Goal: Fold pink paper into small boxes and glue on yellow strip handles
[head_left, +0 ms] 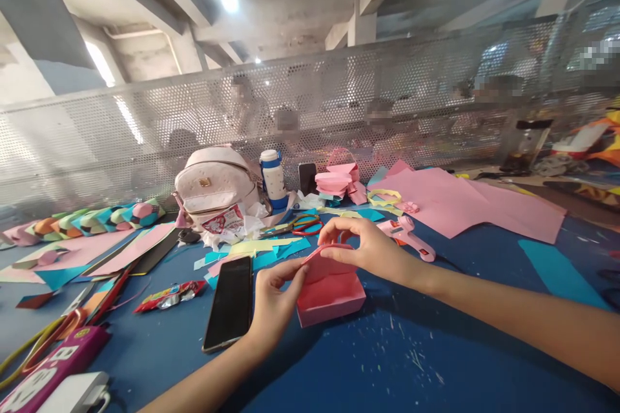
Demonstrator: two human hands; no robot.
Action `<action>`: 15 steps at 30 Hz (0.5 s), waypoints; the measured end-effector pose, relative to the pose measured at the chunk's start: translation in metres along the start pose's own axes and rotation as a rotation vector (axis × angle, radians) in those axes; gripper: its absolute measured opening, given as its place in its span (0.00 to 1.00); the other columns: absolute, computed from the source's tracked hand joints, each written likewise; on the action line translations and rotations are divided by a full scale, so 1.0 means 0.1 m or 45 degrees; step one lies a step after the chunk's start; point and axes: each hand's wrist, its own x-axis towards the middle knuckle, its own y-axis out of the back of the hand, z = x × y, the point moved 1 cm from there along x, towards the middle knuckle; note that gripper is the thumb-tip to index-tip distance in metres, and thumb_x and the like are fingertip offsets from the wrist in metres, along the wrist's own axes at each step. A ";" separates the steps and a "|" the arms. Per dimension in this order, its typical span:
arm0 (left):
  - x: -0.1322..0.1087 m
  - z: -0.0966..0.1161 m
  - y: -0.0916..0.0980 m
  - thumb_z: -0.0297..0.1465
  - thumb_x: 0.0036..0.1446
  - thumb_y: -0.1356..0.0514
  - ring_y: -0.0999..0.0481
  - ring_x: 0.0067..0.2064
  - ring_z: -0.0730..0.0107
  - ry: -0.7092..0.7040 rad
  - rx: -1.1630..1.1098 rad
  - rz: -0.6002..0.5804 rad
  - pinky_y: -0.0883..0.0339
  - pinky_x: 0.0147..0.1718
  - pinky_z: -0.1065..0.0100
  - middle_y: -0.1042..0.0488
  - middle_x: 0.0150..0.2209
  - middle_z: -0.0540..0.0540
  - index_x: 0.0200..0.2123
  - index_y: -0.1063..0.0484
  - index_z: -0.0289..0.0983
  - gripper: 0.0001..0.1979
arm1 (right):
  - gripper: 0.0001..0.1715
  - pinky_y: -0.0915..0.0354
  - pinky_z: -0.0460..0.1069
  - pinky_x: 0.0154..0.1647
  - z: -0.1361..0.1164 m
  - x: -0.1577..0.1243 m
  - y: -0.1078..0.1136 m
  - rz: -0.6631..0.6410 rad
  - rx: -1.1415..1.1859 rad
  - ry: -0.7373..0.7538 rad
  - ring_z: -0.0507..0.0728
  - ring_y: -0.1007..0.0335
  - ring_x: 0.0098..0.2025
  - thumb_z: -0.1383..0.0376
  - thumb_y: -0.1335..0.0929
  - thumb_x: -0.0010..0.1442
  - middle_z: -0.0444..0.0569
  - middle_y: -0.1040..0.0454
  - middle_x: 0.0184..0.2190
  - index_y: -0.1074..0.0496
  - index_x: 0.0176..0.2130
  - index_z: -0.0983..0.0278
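Observation:
A small pink paper box (334, 300) stands on the blue tabletop, its raised back flap between my hands. My left hand (276, 300) pinches the left upper corner of that flap between thumb and fingers. From the right, my right hand (361, 246) grips the flap's top edge, thumb on the near side and fingers curled behind. Just left of my left hand lies a black smartphone (229, 303), screen up. Beyond my right wrist rests a pink glue gun (408, 235). The inside of the box is partly hidden.
Behind are a white backpack (216, 184), a bottle (274, 181), scissors (303, 224) and large pink paper sheets (436, 200). At left lie a red snack wrapper (170, 295), a purple box (61, 368) and a white charger (75, 393). A perforated metal screen (310, 110) bounds the far side.

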 end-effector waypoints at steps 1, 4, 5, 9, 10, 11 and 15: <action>0.00 0.01 0.00 0.33 0.62 0.40 0.18 0.39 0.64 -0.002 -0.002 -0.005 0.27 0.37 0.72 0.17 0.37 0.49 0.39 0.17 0.41 0.10 | 0.07 0.37 0.49 0.42 0.01 0.00 -0.01 0.000 0.015 -0.007 0.54 0.30 0.40 0.61 0.30 0.59 0.46 0.24 0.37 0.27 0.35 0.63; -0.01 0.02 0.00 0.33 0.62 0.40 0.18 0.38 0.64 -0.014 0.011 -0.003 0.26 0.37 0.73 0.17 0.37 0.50 0.39 0.17 0.41 0.10 | 0.07 0.38 0.49 0.40 0.04 0.01 -0.03 0.019 0.045 -0.013 0.54 0.30 0.39 0.60 0.29 0.59 0.45 0.24 0.35 0.26 0.34 0.62; -0.02 0.03 0.00 0.33 0.62 0.40 0.18 0.38 0.64 -0.019 0.017 0.000 0.26 0.37 0.73 0.17 0.37 0.50 0.39 0.17 0.41 0.10 | 0.07 0.38 0.49 0.39 0.05 0.01 -0.04 0.027 0.051 -0.012 0.54 0.30 0.38 0.61 0.29 0.59 0.44 0.24 0.35 0.26 0.34 0.62; -0.02 0.01 0.01 0.31 0.62 0.40 0.18 0.40 0.64 -0.072 0.047 -0.001 0.25 0.38 0.72 0.17 0.39 0.51 0.41 0.18 0.43 0.10 | 0.06 0.37 0.48 0.38 0.06 0.00 -0.04 0.046 0.065 -0.008 0.53 0.30 0.37 0.61 0.29 0.58 0.44 0.24 0.33 0.26 0.32 0.62; -0.02 0.01 0.01 0.31 0.62 0.40 0.17 0.40 0.64 -0.090 0.061 0.002 0.25 0.38 0.72 0.17 0.39 0.51 0.41 0.18 0.43 0.10 | 0.07 0.37 0.48 0.39 0.06 0.00 -0.04 0.045 0.066 -0.009 0.53 0.30 0.37 0.61 0.29 0.58 0.44 0.24 0.33 0.26 0.32 0.62; -0.02 0.00 0.01 0.30 0.62 0.40 0.17 0.40 0.63 -0.105 0.075 0.005 0.25 0.39 0.72 0.17 0.40 0.51 0.41 0.18 0.43 0.10 | 0.07 0.37 0.49 0.39 0.06 -0.01 -0.03 0.045 0.067 -0.010 0.53 0.30 0.37 0.61 0.29 0.58 0.44 0.24 0.33 0.26 0.32 0.62; -0.02 0.02 0.02 0.28 0.61 0.40 0.17 0.41 0.63 -0.152 0.107 0.000 0.25 0.39 0.72 0.17 0.40 0.51 0.41 0.18 0.42 0.10 | 0.05 0.38 0.48 0.38 0.08 -0.02 -0.05 0.044 0.082 -0.009 0.53 0.31 0.36 0.62 0.29 0.58 0.44 0.24 0.33 0.25 0.32 0.62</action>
